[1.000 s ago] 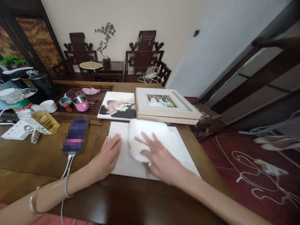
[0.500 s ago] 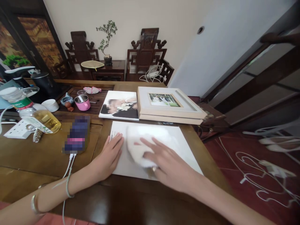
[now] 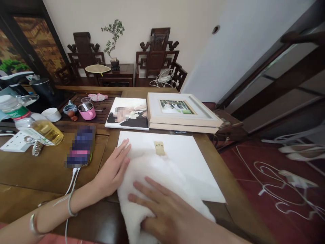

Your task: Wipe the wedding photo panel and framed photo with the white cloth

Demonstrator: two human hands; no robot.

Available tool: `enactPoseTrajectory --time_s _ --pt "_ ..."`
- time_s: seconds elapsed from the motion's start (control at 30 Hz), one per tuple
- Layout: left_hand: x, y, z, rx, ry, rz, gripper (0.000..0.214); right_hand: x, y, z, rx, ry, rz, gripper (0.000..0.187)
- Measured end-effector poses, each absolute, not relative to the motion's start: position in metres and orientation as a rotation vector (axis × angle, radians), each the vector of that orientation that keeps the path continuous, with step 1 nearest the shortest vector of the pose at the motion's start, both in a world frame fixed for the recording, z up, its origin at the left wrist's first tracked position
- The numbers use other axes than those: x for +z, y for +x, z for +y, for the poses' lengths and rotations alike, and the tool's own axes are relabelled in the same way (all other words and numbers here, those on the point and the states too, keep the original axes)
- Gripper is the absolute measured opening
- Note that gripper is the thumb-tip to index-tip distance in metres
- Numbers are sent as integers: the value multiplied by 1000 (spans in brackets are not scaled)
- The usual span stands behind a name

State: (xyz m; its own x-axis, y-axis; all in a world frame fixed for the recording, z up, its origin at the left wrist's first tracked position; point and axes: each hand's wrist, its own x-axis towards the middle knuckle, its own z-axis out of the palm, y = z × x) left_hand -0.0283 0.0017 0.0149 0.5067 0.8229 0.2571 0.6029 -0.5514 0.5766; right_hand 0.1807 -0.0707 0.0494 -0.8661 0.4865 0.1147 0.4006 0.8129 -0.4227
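On the table, cloth lies beneath right hand.

Cloth lies on board, beneath right hand; left hand at board's left edge; frames behind; phone farther left.

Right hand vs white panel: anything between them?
Yes, a fluffy white cloth, seen in the head view. The right hand lies spread on it, and it covers part of the white panel.
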Motion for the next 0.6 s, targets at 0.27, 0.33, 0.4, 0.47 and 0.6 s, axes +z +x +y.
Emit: enactPoseTrajectory --time_s 0.27,0.33,0.4,0.47,0.6 --pt "5 -28 2 448 2543 1178 44 68 212 -12 637 -1241 -2613 45" --pt "5 -28 2 445 2569 1172 46 62 203 13 644 -1267 -2499 41" --pt "6 -28 2 452 2580 1162 47 57 187 33 680 -1225 -2439 36" --pt "8 -28 2 469 2588 1148 48 55 168 48 710 -1150 -2455 31" --pt "11 -28 3 493 2608 1136 47 62 150 59 731 -1097 -2478 27"
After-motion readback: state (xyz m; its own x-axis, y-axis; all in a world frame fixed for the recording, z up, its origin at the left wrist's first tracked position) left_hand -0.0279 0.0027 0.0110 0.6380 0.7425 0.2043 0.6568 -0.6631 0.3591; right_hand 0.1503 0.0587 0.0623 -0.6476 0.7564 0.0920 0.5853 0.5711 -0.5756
